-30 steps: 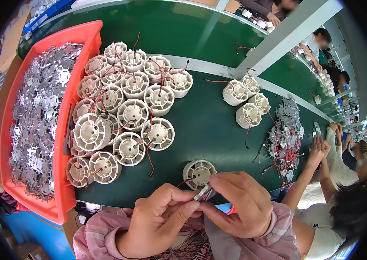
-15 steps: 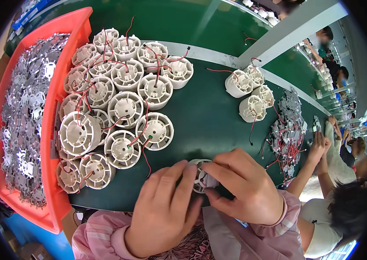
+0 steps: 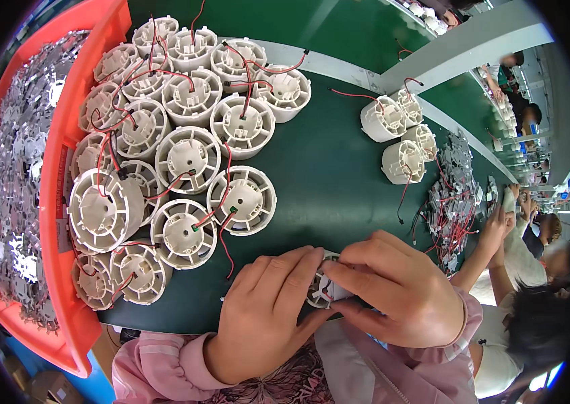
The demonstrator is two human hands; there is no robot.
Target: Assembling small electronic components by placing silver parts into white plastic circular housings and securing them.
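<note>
Between my hands, at the table's front edge, is a white round plastic housing (image 3: pixel 317 298), mostly covered by fingers. My left hand (image 3: pixel 265 310) grips its left side, fingers together on the rim and thumb below. From the right, my right hand (image 3: pixel 403 289) pinches a small grey-white piece (image 3: pixel 339 288) at the housing's top with thumb and index finger. A bit of dark and red wire shows beside that piece. Its exact shape is hidden by the fingers.
Left of my hands stand several white round housings (image 3: pixel 188 159) with red and black wires. Beyond them is a red bin (image 3: pixel 52 202) of metal plates (image 3: pixel 25 155). More housings (image 3: pixel 403 161) and a heap of wired plates (image 3: pixel 452 195) lie right, near a co-worker's hands (image 3: pixel 498 225).
The whole view has shifted a little, with the bin and housings farther left. Both hands stay on the housing; the left fingers now cover more of it.
</note>
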